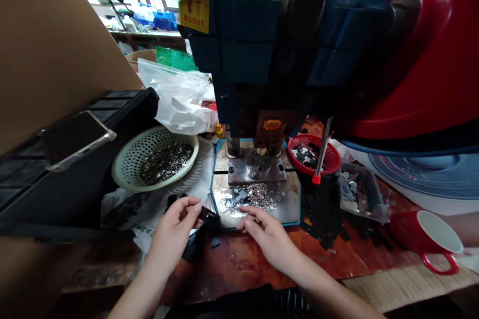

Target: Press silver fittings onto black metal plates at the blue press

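My left hand (177, 222) has thumb and forefinger pinched together at a dark, flat black piece (210, 215), at the left front corner of the press base. More black pieces lie under and around this hand, partly hidden by it. My right hand (265, 234) is over the front edge of the metal base plate (288, 214), fingers bent and thumb apart, with nothing visible in them. Just beyond its fingertips lie flat silvery metal pieces (232, 198). Beside those is a heap of small shiny bits (260, 194), in front of the round steel die (258, 164).
The blue press (239, 35) rises ahead, with a large red wheel (422, 60) at right. A pale basket (157, 187) of metal bits stands left, near a phone (78, 139). To the right are a red basket (333, 164), a clear box (368, 214) and a red mug (419, 234).
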{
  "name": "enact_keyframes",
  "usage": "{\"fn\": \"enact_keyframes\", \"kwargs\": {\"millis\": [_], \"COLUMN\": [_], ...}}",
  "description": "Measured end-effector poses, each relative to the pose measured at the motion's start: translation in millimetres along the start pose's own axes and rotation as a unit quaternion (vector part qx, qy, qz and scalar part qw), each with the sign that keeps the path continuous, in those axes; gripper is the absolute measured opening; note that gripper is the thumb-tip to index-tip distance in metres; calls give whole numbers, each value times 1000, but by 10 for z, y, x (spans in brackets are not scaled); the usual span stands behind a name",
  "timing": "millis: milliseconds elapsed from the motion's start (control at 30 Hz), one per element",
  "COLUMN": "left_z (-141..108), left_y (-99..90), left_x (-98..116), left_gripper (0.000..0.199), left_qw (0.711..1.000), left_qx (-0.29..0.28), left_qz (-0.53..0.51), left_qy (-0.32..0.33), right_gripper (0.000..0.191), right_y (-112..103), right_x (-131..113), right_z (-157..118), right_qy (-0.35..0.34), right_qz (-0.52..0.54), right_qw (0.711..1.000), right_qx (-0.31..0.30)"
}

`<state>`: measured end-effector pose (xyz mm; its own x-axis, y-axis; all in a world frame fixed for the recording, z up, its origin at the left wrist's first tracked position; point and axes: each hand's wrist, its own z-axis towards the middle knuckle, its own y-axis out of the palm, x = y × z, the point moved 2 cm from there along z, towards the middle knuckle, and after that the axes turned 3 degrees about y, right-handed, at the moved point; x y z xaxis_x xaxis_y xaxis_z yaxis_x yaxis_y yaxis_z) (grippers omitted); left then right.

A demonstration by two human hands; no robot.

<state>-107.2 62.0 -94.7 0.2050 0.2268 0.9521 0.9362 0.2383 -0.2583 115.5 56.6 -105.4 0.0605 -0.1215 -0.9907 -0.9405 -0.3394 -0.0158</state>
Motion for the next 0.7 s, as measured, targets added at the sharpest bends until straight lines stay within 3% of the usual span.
{"fn": "enact_keyframes", "kwargs": {"millis": [200, 367, 533, 633, 700], "left_z": [-233, -307, -314, -313, -310], "left_y": [317, 429, 554, 663, 726], "left_x": [302, 483, 449, 371, 331], "left_gripper": [45, 38, 34, 33, 30], "left_qw": [999, 997, 996, 993, 988], "left_qx": [-36, -53, -69, -116, -154], "left_qz": [-40, -42, -42, -28, -2], "left_qy": [5, 24, 35, 25, 22], "right_gripper": [43, 43, 37, 16, 16], "right_y": [98, 11, -29, -84, -134], "right_x": [15, -68, -114, -147, -167], "right_z": [-75, -111, -102, -65, -34], "right_qy": [23, 14, -26, -62, -57], "right_qz": [147, 159, 121, 76, 49], "right_qw": [987, 986, 992, 995, 996], "right_qx": [-57, -51, -32, 22, 51]}}
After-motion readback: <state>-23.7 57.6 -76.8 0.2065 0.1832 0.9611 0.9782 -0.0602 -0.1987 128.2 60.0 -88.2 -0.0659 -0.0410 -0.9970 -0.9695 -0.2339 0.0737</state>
